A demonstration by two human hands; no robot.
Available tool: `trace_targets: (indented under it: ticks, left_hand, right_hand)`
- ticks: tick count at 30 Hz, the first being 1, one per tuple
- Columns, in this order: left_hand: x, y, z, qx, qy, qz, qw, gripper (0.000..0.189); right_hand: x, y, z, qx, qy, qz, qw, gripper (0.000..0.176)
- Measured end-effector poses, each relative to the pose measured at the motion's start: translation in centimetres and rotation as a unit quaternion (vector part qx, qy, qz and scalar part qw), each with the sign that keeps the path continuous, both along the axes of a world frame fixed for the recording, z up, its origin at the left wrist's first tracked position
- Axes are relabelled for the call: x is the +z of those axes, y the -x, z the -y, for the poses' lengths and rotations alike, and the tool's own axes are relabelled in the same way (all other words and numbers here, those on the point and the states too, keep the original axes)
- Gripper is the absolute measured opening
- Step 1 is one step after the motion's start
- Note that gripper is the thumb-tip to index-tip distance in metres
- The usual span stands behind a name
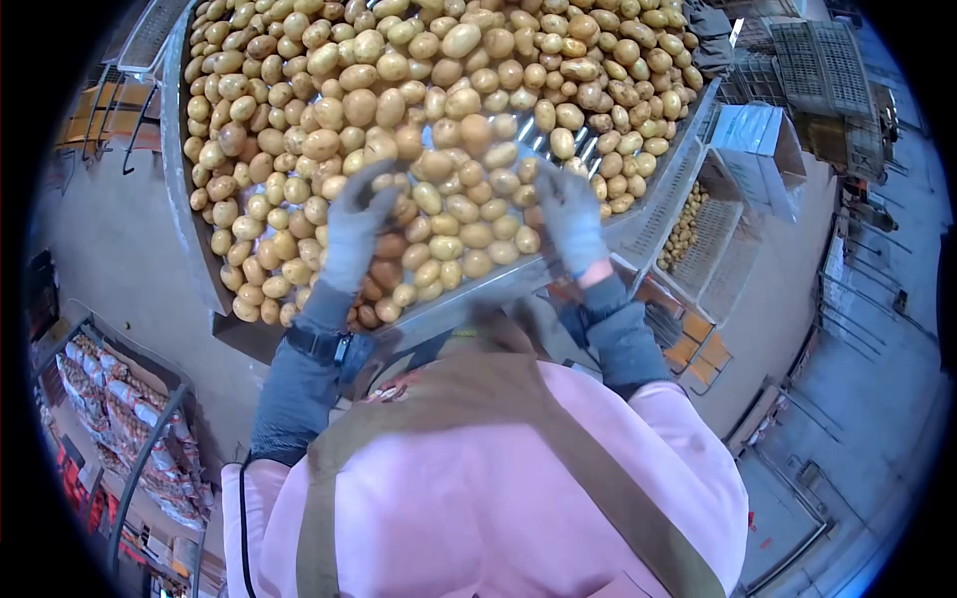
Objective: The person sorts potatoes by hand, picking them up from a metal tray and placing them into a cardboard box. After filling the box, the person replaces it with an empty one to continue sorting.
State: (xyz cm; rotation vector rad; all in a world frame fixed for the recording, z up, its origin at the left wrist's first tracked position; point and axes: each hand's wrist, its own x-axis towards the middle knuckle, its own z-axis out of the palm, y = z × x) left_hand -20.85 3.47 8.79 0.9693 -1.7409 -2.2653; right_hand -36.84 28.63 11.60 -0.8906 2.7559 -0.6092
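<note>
Many yellow-brown potatoes (447, 247) cover a metal sorting table (478, 291) in front of me. My left hand (357, 214), in a pale grey glove, is over the potatoes at the near left, its thumb apart from its curved fingers. My right hand (571, 211), gloved alike, lies at the near right beside the potatoes, fingers stretched forward and slightly blurred. Neither hand plainly holds a potato; their fingertips touch or nearly touch those between them. Some potatoes between and beyond the hands are smeared by motion. Shiny metal rollers (588, 149) show through a gap ahead of my right hand.
At the right stands a plastic crate (718, 234) with small potatoes inside, near a blue-white lined box (753, 140). Stacked grey crates (819, 68) are farther back. Filled sacks (130, 429) lie on a railed cart at the lower left. The table's metal rim (189, 214) borders the potatoes.
</note>
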Motion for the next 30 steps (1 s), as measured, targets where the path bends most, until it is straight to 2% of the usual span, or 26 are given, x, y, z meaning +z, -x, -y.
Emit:
trace_targets:
  ticks: [1, 2, 4, 5, 6, 7, 9, 11, 12, 13, 15, 16, 17, 18, 19, 20, 23, 24, 25, 26, 27, 28, 30]
  left_hand:
    - [1.9, -0.3, -0.1, 0.035, -0.123, 0.019, 0.992, 0.042]
    - [1.2, -1.5, 0.0, 0.029, -0.210, -0.039, 0.976, 0.045]
    - [1.6, -3.3, -0.9, 0.040, -0.283, -0.060, 0.956, 0.047]
    - [1.7, -3.9, -1.1, 0.045, -0.318, -0.073, 0.944, 0.049]
    - [1.5, -4.4, -1.2, 0.035, -0.349, -0.075, 0.933, 0.044]
    - [1.3, -5.1, -1.3, 0.024, -0.382, -0.074, 0.921, 0.039]
    - [3.0, -6.1, -1.9, -0.079, -0.130, 0.000, 0.988, 0.029]
    - [3.1, -6.8, -2.0, -0.096, -0.071, -0.040, 0.992, 0.025]
    - [3.6, -7.2, -2.0, -0.116, -0.022, -0.022, 0.993, 0.024]
    - [3.9, -7.5, -2.3, -0.098, -0.057, -0.012, 0.993, 0.018]
    - [4.3, -8.0, -3.1, -0.057, -0.124, 0.008, 0.991, 0.014]
    - [4.5, -8.1, -3.5, -0.015, -0.196, 0.025, 0.980, 0.018]
    - [4.7, -8.5, -3.6, 0.027, -0.267, 0.044, 0.962, 0.022]
    - [4.7, -9.1, -3.6, 0.044, -0.260, 0.048, 0.963, 0.025]
    - [4.7, -9.3, -3.7, 0.063, -0.255, 0.050, 0.964, 0.028]
    - [4.6, -9.4, -3.7, 0.081, -0.249, 0.049, 0.964, 0.031]
    - [4.1, -10.4, -3.9, 0.084, -0.198, 0.064, 0.974, 0.033]
    - [3.9, -10.7, -4.0, 0.080, -0.195, 0.060, 0.976, 0.033]
    - [3.6, -11.2, -4.0, 0.077, -0.190, 0.057, 0.977, 0.033]
    - [3.2, -11.6, -4.1, 0.057, -0.153, 0.031, 0.986, 0.032]
    - [2.8, -12.0, -4.4, 0.052, -0.131, 0.025, 0.990, 0.032]
    - [2.5, -12.2, -4.6, 0.046, -0.108, 0.019, 0.993, 0.032]
    - [1.4, -12.8, -5.1, 0.041, -0.096, -0.001, 0.995, 0.031]
  right_hand:
    - [-0.5, 1.9, 0.9, -0.079, 0.075, 0.015, 0.994, 0.018]
    - [-2.2, 3.6, 1.5, -0.081, 0.152, 0.004, 0.985, 0.019]
    - [-2.7, 6.0, 4.1, 0.060, 0.144, -0.122, 0.980, 0.022]
    - [-3.8, 6.8, 6.2, 0.010, 0.169, -0.067, 0.983, 0.024]
    - [-4.9, 7.5, 7.7, 0.082, 0.144, -0.114, 0.980, 0.025]
    - [-5.7, 7.5, 9.0, 0.101, 0.072, -0.125, 0.984, 0.027]
    - [-5.7, 8.3, 11.3, 0.138, -0.156, -0.142, 0.968, 0.030]
    - [-7.0, 8.6, 12.0, 0.151, -0.199, -0.203, 0.947, 0.032]
    - [-7.1, 9.0, 12.1, 0.164, -0.210, -0.201, 0.943, 0.032]
    - [-7.4, 9.3, 12.2, 0.171, -0.231, -0.206, 0.935, 0.031]
    - [-7.9, 9.9, 11.5, 0.189, -0.108, -0.222, 0.950, 0.019]
    - [-6.6, 9.9, 12.0, 0.166, -0.143, -0.141, 0.965, 0.022]
    - [-6.1, 9.5, 11.7, 0.108, -0.059, -0.085, 0.989, 0.028]
    - [-6.0, 8.4, 11.2, 0.008, 0.057, -0.014, 0.998, 0.029]
    - [-5.8, 7.3, 10.5, -0.091, 0.169, 0.056, 0.980, 0.030]
    - [-5.4, 5.6, 10.2, -0.112, 0.290, 0.085, 0.947, 0.032]
    - [-3.9, 2.2, 12.1, -0.066, 0.323, 0.242, 0.913, 0.031]
    - [-4.0, 2.5, 13.5, -0.021, 0.268, 0.221, 0.938, 0.031]
    - [-5.0, 2.4, 14.9, 0.061, 0.265, 0.083, 0.959, 0.025]
    - [-4.9, 2.5, 15.9, 0.108, 0.111, -0.011, 0.988, 0.023]
    - [-4.6, 2.7, 17.0, 0.150, -0.045, -0.107, 0.982, 0.024]
    - [-6.3, 3.4, 18.0, 0.177, -0.114, -0.133, 0.969, 0.028]
    - [-5.5, 3.0, 20.0, 0.185, -0.196, -0.147, 0.952, 0.029]
